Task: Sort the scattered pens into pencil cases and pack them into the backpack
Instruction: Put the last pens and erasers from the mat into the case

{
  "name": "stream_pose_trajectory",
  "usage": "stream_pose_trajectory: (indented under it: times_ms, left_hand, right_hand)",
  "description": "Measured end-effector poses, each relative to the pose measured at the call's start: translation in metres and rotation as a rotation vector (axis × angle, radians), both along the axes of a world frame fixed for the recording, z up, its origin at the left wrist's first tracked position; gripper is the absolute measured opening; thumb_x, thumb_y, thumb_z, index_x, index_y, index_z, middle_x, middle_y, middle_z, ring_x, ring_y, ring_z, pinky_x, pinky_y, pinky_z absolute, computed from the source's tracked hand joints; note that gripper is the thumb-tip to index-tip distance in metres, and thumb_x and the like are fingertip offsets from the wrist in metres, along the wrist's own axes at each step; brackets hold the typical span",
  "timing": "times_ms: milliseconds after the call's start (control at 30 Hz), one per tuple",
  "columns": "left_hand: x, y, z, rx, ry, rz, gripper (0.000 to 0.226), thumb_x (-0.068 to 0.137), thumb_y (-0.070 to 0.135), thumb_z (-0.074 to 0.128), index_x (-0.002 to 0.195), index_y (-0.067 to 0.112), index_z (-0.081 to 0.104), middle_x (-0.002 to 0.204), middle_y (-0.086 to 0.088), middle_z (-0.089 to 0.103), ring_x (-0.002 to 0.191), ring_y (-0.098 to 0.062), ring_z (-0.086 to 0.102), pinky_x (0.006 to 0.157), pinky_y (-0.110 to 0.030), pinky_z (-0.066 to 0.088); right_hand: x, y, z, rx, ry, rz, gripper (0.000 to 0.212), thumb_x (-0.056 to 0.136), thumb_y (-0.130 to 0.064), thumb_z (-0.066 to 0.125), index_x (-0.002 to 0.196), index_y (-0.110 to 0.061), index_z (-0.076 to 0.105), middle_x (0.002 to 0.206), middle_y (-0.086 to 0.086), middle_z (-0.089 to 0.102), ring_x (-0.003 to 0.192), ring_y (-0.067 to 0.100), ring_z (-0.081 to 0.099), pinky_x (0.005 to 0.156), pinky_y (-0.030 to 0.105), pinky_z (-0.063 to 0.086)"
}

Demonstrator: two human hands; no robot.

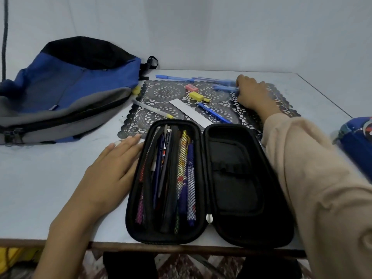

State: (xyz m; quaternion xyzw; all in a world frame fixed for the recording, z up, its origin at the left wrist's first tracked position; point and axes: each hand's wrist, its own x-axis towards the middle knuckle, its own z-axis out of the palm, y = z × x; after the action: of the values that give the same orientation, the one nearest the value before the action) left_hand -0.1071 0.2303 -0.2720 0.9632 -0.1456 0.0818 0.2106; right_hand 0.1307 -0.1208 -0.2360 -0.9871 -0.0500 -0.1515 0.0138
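Black pencil case (209,182) lies open flat at the near edge of the table (50,178), hinge down the middle. Left half has a mesh pocket packed with pens (171,178); right half shows only elastic loops, nothing in them that I can make out. Left hand (108,170) rests palm down, fingers spread flat on the table, touching the case's left edge, holding nothing. Right hand (251,93), in a beige sleeve (314,178), reaches across to the far side of the black lace mat (167,91); fingertips are on a cluster of blue pens (223,85) there, but I can't tell whether it's actually gripping one. More blue pens (177,77) lie along the mat's far edge. Loose on the mat: pink eraser (191,87), yellow highlighter (198,96), white ruler (192,112), blue mechanical pencil (213,113) just beside the ruler, grey pen with yellow tip (152,108) at the mat's left edge. Blue-grey backpack (66,91) lies on its side at far left, zip looks closed. A second blue case (358,139) is partly in view at the right edge.
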Motion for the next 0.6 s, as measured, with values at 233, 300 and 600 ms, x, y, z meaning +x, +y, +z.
stream_pose_trajectory:
  times_ms: [233,300,600]
  left_hand:
    - [-0.002,-0.002,0.002,-0.013,-0.011,0.002,0.066,0.088,0.060,0.009,0.146,0.037,0.032,0.152,0.021,0.024,0.139,0.006,0.021,0.119,-0.026,0.010]
    - [-0.002,-0.002,0.002,-0.022,-0.012,0.001,0.061,0.089,0.061,0.009,0.144,0.041,0.028,0.152,0.022,0.025,0.139,0.007,0.020,0.118,-0.023,0.007]
    - [-0.004,-0.002,-0.001,-0.034,-0.036,-0.022,0.049,0.091,0.070,-0.001,0.135,0.061,0.017,0.152,0.027,0.022,0.143,0.007,0.017,0.119,-0.023,0.007]
  right_hand:
    - [0.033,-0.001,0.019,0.059,0.150,0.014,0.030,0.098,-0.018,0.045,0.120,0.001,0.049,0.126,0.028,0.048,0.111,0.041,0.052,0.088,0.042,0.042]
    - [0.039,0.004,0.019,0.076,0.103,0.003,0.032,0.099,-0.024,0.045,0.121,0.000,0.046,0.124,0.028,0.051,0.108,0.041,0.054,0.082,0.041,0.042]
    - [0.054,0.039,0.011,-0.077,0.062,0.048,0.027,0.101,-0.021,0.042,0.124,-0.017,0.057,0.118,0.015,0.060,0.105,0.033,0.058,0.077,0.036,0.040]
